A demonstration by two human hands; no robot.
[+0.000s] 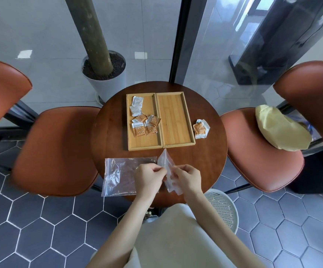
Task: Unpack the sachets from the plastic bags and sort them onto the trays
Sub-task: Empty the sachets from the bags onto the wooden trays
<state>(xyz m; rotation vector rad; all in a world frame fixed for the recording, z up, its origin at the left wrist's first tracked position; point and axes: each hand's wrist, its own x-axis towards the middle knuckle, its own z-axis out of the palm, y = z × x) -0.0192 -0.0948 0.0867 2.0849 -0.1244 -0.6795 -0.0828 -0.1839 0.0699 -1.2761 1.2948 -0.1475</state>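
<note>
— What do you see of yourself from up there?

— Your two forearms run bare from the bottom edge up to the wrists: no sleeve reaches into view, and no watch, band or ring shows on them.

— And your hands?

— Your left hand (pixel 149 176) and your right hand (pixel 187 177) are uncovered, no gloves.

— What are you wearing?

— A pale cream, off-white garment (pixel 176 238) of plain smooth cloth fills the space between your arms, without print or buttons visible.

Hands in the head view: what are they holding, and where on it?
Both the left hand and right hand pinch a small clear plastic bag at its middle edges.
</note>
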